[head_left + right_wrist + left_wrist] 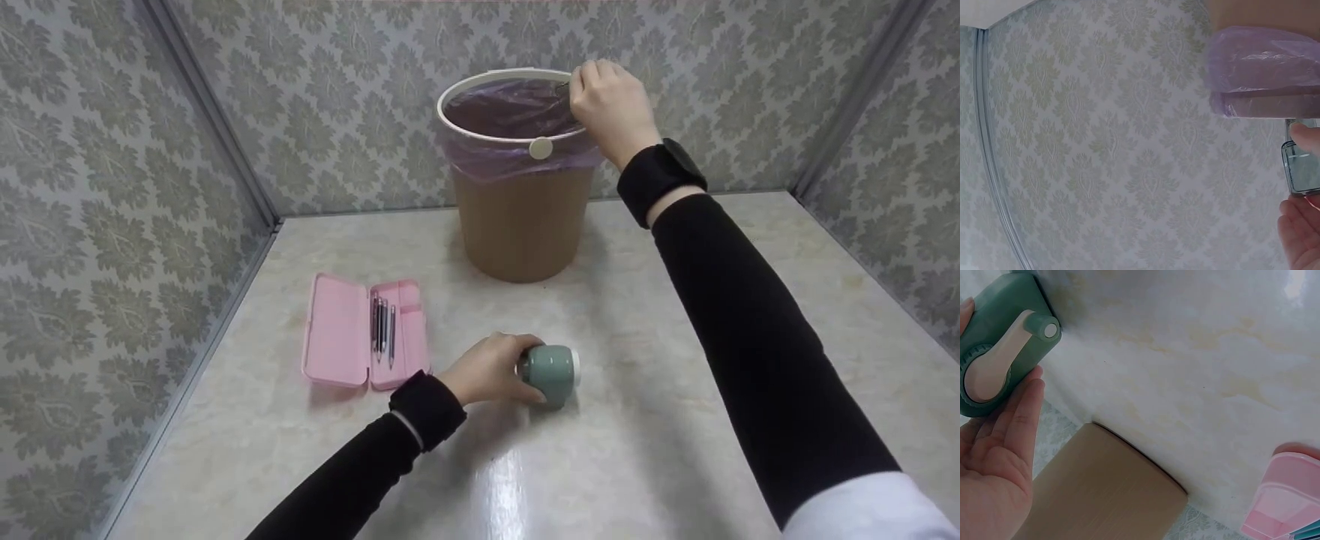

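My left hand (491, 371) grips a green crank pencil sharpener (553, 373) on the table, with the thumb on one side and fingers on the other. In the left wrist view the pale crank arm of the sharpener (999, 363) faces the camera. At the back, my right hand (613, 105) is raised at the right of the bin's rim. The right wrist view shows its fingers (1304, 230) and thumb pinching a small clear plastic shavings drawer (1304, 171) by the bin's mouth. The drawer is partly cut off by the frame edge.
A brown waste bin (521, 225) with a white rim and a purple liner bag (487, 161) stands by the back wall. Left of the sharpener lies an open pink pencil case (335, 330) with several pencils (384, 326). Patterned walls enclose the table (675, 337).
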Available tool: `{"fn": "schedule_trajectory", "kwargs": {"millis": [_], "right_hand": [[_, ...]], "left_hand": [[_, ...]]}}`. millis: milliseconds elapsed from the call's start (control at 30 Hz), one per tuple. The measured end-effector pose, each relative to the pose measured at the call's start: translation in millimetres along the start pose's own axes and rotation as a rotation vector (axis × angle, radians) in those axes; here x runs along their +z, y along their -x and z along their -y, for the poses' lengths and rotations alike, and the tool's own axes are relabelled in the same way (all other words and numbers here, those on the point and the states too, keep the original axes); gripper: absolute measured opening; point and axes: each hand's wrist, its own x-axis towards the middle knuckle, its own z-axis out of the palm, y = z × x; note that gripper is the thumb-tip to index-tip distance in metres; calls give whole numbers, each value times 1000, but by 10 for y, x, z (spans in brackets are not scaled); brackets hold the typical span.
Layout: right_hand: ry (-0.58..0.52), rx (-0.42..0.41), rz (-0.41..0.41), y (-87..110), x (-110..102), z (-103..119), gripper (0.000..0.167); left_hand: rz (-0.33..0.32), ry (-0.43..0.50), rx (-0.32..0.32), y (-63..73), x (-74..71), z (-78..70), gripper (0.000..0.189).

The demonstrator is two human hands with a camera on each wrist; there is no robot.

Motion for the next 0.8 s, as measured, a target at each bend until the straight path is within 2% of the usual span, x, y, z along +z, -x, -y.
{"fn": "schedule_trajectory", "kwargs": {"millis": [167,400,633,800], "right_hand": [[105,-129,-95,2,49,1,32],[225,-276,-120,7,62,-4,32],[266,-375,-149,5,67,10,31],[321,-419,-220,2,88,38,30]], "left_hand": [[2,8,7,-4,6,2,62],[-5,24,29,5,6,-1,59],[-1,22,5,11,3,-5,60],[-2,31,2,11,-4,-2,59]]}}
